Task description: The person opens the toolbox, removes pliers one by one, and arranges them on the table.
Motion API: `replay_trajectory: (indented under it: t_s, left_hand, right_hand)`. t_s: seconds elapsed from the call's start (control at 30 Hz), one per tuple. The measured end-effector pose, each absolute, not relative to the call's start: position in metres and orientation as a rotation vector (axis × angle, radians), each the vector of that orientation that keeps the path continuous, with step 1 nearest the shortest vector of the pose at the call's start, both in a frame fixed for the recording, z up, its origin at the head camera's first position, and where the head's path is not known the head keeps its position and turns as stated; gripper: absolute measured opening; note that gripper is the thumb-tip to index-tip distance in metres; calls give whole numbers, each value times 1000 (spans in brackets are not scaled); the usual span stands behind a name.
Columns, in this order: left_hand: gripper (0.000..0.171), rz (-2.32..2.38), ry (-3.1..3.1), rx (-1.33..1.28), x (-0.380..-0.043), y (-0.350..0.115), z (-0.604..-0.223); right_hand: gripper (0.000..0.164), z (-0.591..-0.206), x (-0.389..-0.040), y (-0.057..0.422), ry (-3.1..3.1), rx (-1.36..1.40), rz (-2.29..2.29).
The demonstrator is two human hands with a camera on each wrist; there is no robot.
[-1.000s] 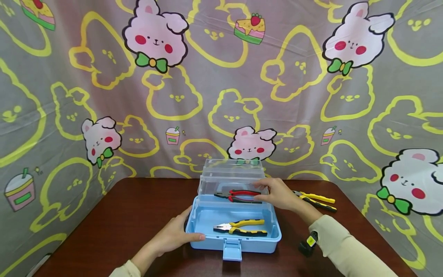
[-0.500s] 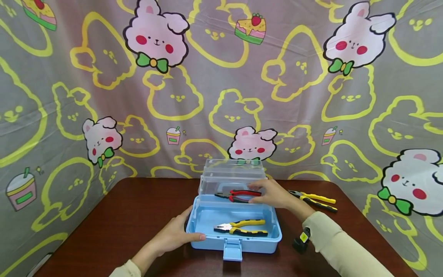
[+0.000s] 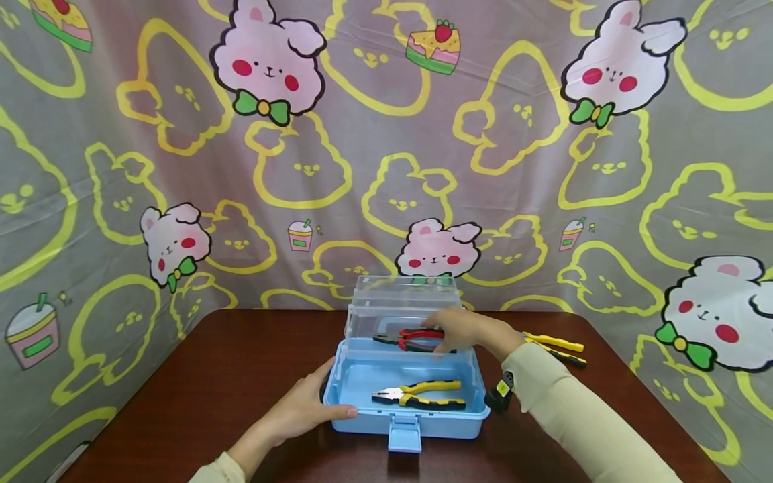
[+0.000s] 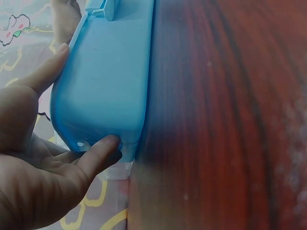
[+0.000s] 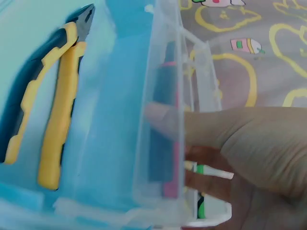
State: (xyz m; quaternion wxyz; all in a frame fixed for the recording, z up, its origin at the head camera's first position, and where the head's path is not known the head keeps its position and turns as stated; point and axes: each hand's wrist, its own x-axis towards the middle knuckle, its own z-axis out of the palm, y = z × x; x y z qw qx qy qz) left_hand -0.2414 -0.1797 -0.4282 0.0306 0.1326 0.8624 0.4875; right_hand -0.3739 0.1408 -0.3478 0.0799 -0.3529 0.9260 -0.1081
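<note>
A light blue toolbox (image 3: 353, 424) stands open. My left hand (image 3: 311, 406) holds its left end, thumb over the front rim, fingers against the side; the left wrist view shows one fingertip (image 4: 111, 140) low on the corner. Yellow-and-black pliers (image 3: 417, 394) lie on the toolbox floor. Behind them, red-and-black pliers (image 3: 403, 341) lie in a clear raised tray (image 5: 144, 191). My right hand (image 3: 461, 330) is around the handle ends of the red pliers, thumb and fingers spread apart. In the right wrist view the thumb shows faintly through the tray plastic.
The toolbox's clear lid (image 3: 406, 290) stands raised at the back. Another yellow-and-black pair of pliers (image 3: 558, 344) lies on the brown table (image 3: 241, 355) to the right, partly hidden by my right arm. A patterned cloth (image 3: 374, 134) hangs behind and beside the table.
My right hand has moved a little left along the red pliers' handles, and its forearm has swung left. The left hand, the toolbox and the pliers look unmoved.
</note>
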Motion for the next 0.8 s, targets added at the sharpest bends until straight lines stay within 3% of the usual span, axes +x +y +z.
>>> replay_trajectory:
  t_s: [0.2,0.8]
  left_hand:
    - [110,1502,2657,418,-242,-181,-429]
    - [110,1496,2660,400,-243,-182,-431]
  right_hand:
    - [49,-345,-375,140,2761,-1143,-362]
    - [52,-368,-388,159,2715,-1093,-831]
